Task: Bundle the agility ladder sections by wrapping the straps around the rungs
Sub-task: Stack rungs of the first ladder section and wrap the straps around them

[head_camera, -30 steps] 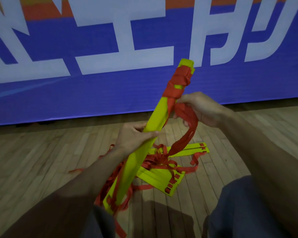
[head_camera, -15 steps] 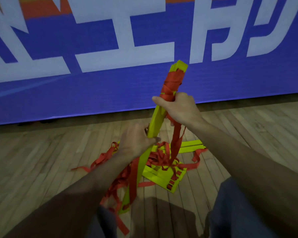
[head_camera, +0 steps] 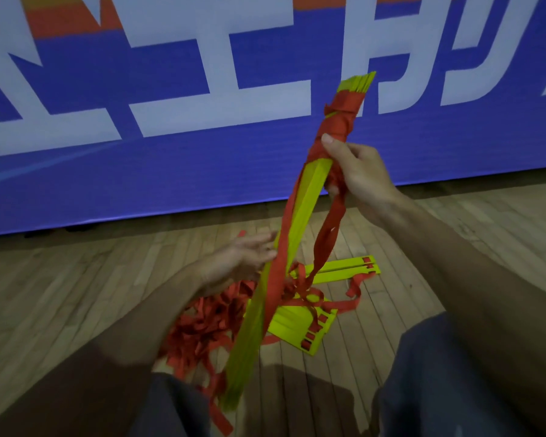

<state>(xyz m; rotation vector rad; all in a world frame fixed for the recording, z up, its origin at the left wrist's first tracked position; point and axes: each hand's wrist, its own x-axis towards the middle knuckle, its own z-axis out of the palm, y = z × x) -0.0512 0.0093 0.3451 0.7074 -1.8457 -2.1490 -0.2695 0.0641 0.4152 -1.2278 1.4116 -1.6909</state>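
- One bundle of rungs (head_camera: 311, 192) stands tilted between the two hands. The rungs are flat, thin yellow plastic strips stacked together, and their square ends fan out a little above the right hand.
- One red strap (head_camera: 338, 121), a flat woven band, is wound several times around the bundle just above the right hand. One length of it runs down along the bundle, and another hangs from the right hand as a twisted loop.
- The right hand (head_camera: 360, 175) holds the upper part of the bundle. Its fingers are curled around the rungs and the strap, and the thumb presses on the wound part.
- The left hand (head_camera: 246, 257) is blurred. Its fingers look stretched out and wide, and they lie against the side of the bundle, lower than the right hand.
- Below the right hand, two rungs (head_camera: 341, 270) lie flat side by side on the floor (head_camera: 76, 294), which is made of wooden boards.
- Between the hands and lower, a fanned stack of rungs (head_camera: 297, 323) lies on the floor. I cannot count them exactly.
- Under the left hand there is one tangled heap of straps (head_camera: 208, 323), also red.
- Beyond both hands hangs one blue banner (head_camera: 139, 168) with large white letters.
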